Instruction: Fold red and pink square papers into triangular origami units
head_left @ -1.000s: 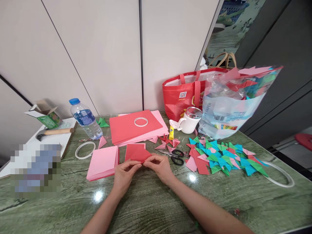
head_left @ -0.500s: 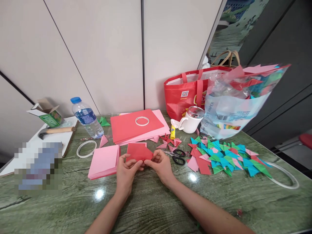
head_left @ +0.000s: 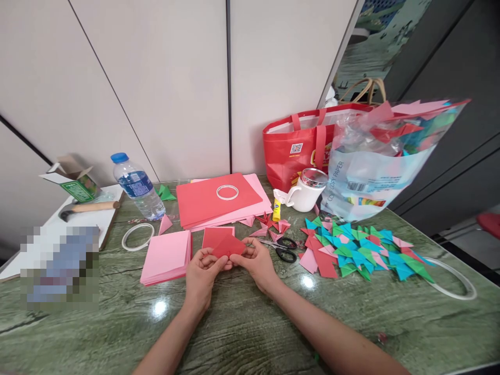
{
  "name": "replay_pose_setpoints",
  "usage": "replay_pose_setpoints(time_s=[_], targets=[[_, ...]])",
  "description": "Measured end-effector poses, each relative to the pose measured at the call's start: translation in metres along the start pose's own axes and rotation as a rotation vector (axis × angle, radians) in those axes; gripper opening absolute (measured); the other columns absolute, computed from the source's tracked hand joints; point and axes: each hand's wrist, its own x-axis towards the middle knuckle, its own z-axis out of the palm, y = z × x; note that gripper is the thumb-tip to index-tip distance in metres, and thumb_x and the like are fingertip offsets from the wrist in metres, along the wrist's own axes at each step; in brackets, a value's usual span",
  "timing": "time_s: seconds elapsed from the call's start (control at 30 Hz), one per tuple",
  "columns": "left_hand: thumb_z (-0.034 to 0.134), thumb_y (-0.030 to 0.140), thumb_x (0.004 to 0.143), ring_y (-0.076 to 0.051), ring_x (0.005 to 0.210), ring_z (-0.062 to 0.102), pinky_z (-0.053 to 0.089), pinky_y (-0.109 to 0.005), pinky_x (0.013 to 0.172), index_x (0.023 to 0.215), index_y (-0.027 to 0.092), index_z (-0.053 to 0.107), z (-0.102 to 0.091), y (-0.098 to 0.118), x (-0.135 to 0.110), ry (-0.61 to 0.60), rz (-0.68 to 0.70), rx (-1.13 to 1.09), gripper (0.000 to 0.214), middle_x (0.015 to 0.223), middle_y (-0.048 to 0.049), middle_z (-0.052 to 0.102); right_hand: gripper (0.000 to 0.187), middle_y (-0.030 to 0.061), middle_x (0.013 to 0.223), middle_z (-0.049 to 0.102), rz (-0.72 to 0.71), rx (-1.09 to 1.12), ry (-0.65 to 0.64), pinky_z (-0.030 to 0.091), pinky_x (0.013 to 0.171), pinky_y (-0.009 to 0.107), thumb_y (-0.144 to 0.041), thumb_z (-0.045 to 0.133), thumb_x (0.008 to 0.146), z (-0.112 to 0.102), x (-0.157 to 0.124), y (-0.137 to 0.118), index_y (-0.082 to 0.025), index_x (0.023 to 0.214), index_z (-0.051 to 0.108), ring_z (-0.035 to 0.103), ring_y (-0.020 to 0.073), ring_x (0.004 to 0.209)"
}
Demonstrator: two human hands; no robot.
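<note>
A piece of red paper (head_left: 229, 246), folded to a point at its top, is held between my two hands above the table. My left hand (head_left: 203, 268) pinches its left side with thumb and fingers. On the other side my right hand (head_left: 258, 263) grips the right edge, the two thumbs nearly meeting at the bottom. Behind it lies a red paper sheet (head_left: 213, 235) with a thin pink edge. To the left of my left hand is a stack of pink paper squares (head_left: 166, 255). Black-handled scissors (head_left: 286, 254) rest just right of my right hand.
Large red sheets (head_left: 199, 200) carry a tape roll (head_left: 227, 192). Folded coloured paper pieces (head_left: 359, 250) spread at right, before a white mug (head_left: 307, 195), a red bag (head_left: 283, 156) and a plastic paper bag (head_left: 363, 182). A water bottle (head_left: 136, 187) and hammer (head_left: 94, 207) stand and lie left.
The red paper's left part has come down toward my left fingers, so its top now forms a peak. More of the sheet behind shows. My hands stay in nearly the same place.
</note>
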Motion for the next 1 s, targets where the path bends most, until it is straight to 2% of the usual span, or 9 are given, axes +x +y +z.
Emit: replay_pose_setpoints(time_s=[0.33,0.5,0.67,0.77,0.83,0.9,1.0], targets=[[0.076,0.023,0.059,-0.012,0.05,0.062,0.049,-0.022,0.053,0.082,0.014,0.053,-0.0001,0.0028,-0.0007,-0.055,0.045,0.058,0.033,0.058,0.0029,0.066,0.035,-0.0012,0.057,0.066,0.02,-0.052,-0.063,0.049,0.054,0.026,-0.031,0.08,0.051,0.0011,-0.0001,0.0004,-0.016,0.074,0.058,0.061,0.0137,0.049],[0.075,0.022,0.06,-0.012,0.046,0.061,0.048,-0.022,0.051,0.091,0.017,0.047,-0.0016,0.004,0.0,-0.062,0.038,0.08,0.042,0.05,0.0064,0.063,0.037,-0.0004,0.071,0.068,-0.002,-0.027,-0.118,0.051,0.062,0.027,-0.031,0.079,0.054,0.0016,-0.0002,-0.0016,-0.018,0.082,0.059,0.062,0.0139,0.059],[0.073,0.025,0.06,-0.014,0.045,0.061,0.049,-0.025,0.051,0.091,0.02,0.042,-0.0015,0.0068,-0.0018,-0.092,0.079,0.154,0.044,0.048,0.0097,0.058,0.025,-0.0038,0.063,0.064,-0.018,-0.059,-0.166,0.048,0.059,0.025,-0.031,0.074,0.061,0.0021,-0.0014,-0.0033,-0.018,0.077,0.059,0.058,0.0126,0.055],[0.072,0.026,0.062,-0.014,0.046,0.061,0.049,-0.024,0.05,0.091,0.021,0.041,-0.0008,0.0067,-0.0017,-0.109,0.105,0.193,0.042,0.049,0.0102,0.055,0.025,-0.0036,0.063,0.063,-0.031,-0.07,-0.163,0.047,0.058,0.025,-0.03,0.074,0.061,0.0031,-0.0017,-0.0044,-0.018,0.076,0.059,0.057,0.0121,0.054],[0.071,0.025,0.064,-0.014,0.053,0.063,0.051,-0.025,0.056,0.094,0.021,0.043,-0.0012,0.0056,-0.0007,-0.129,0.155,0.214,0.041,0.057,0.0074,0.058,0.031,-0.0032,0.067,0.064,-0.04,-0.08,-0.138,0.047,0.058,0.025,-0.029,0.073,0.061,0.0032,-0.0015,-0.0048,-0.019,0.084,0.057,0.058,0.0124,0.054],[0.071,0.024,0.063,-0.016,0.07,0.066,0.053,-0.028,0.066,0.098,0.021,0.045,-0.0024,0.005,0.0008,-0.125,0.233,0.235,0.044,0.077,0.0012,0.062,0.039,-0.0034,0.069,0.064,-0.051,-0.098,-0.107,0.047,0.057,0.026,-0.028,0.073,0.061,0.0027,-0.0011,-0.0047,-0.021,0.093,0.054,0.058,0.0129,0.054],[0.073,0.022,0.061,-0.021,0.101,0.059,0.05,-0.033,0.083,0.105,0.023,0.051,-0.0056,0.0067,0.0026,-0.157,0.34,0.286,0.048,0.109,-0.0067,0.057,0.033,-0.0022,0.072,0.064,-0.083,-0.126,-0.1,0.048,0.057,0.025,-0.028,0.071,0.063,0.0015,-0.0006,-0.0044,-0.021,0.09,0.054,0.058,0.0134,0.058]])
